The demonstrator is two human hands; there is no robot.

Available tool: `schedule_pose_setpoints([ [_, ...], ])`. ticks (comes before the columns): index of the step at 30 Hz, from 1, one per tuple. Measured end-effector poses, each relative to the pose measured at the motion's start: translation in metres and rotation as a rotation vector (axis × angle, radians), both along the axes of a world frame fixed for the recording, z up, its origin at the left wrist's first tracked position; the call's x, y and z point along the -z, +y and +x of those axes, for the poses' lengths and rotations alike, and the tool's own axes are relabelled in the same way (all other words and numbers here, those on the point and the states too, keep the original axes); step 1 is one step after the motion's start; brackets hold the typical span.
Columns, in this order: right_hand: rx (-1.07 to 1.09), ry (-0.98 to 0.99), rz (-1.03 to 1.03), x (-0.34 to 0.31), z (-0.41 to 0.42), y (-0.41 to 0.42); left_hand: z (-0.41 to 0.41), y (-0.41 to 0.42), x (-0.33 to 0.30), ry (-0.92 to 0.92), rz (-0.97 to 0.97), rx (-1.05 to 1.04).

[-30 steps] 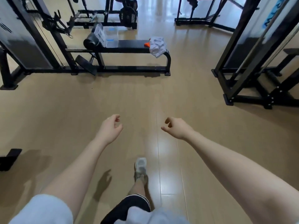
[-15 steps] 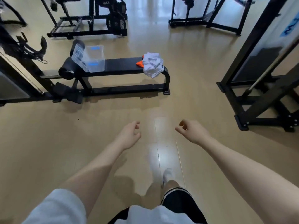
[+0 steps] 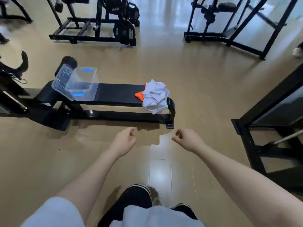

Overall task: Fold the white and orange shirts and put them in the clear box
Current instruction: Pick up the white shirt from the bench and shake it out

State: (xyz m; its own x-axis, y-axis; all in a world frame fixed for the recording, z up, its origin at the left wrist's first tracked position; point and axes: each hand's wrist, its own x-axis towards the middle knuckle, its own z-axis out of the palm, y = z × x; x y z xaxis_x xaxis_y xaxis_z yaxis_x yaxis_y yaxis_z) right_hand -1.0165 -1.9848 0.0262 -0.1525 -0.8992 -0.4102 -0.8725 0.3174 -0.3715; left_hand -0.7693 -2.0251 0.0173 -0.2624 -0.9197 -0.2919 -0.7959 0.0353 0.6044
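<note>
Cloth is the matter: a crumpled white cotton shirt [image 3: 155,96] overhangs the black padded bench [image 3: 118,94] right of centre, covering an orange shirt [image 3: 139,95]. Soft, light; probably best pinched at the shoulders. Clear plastic box [image 3: 82,84] sits centre-left. Left hand [image 3: 124,141] and right hand [image 3: 188,140] are loosely curled, empty.

A black weight plate [image 3: 124,32] on the far rack reads "15KG" in white. Further white lettering beside it is too blurred to read. A smaller plate [image 3: 114,9] above carries similar, unclear marking.
</note>
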Motion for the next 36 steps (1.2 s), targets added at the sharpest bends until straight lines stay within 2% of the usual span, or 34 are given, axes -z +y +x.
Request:
schedule_pose_setpoints([
  [4, -0.050, -0.056, 0.001, 0.006, -0.017, -0.090, -0.017, -0.089, 0.016, -0.004, 0.029, -0.069],
  [9, -0.032, -0.123, -0.005, 0.038, -0.045, -0.205, -0.056, -0.214, 0.053, -0.033, 0.060, -0.020],
  [15, 0.006, -0.088, 0.077, 0.062, -0.084, -0.356, -0.105, -0.365, 0.069, -0.050, 0.131, 0.107],
  [19, 0.000, -0.107, 0.129, 0.075, -0.105, -0.435, -0.133, -0.443, 0.087, -0.053, 0.232, 0.100],
  [24, -0.054, -0.127, 0.227, 0.116, -0.127, -0.508, -0.167, -0.497, 0.129, -0.019, 0.354, 0.033],
  [28, -0.276, -0.092, 0.242, 0.178, -0.135, -0.555, -0.188, -0.514, 0.184, 0.038, 0.422, -0.122],
  [33, -0.600, 0.050, 0.085, 0.273, -0.123, -0.588, -0.205, -0.514, 0.251, 0.102, 0.425, -0.322],
  [36, -0.740, 0.231, 0.025, 0.314, -0.116, -0.598, -0.210, -0.513, 0.280, 0.096, 0.369, -0.382],
])
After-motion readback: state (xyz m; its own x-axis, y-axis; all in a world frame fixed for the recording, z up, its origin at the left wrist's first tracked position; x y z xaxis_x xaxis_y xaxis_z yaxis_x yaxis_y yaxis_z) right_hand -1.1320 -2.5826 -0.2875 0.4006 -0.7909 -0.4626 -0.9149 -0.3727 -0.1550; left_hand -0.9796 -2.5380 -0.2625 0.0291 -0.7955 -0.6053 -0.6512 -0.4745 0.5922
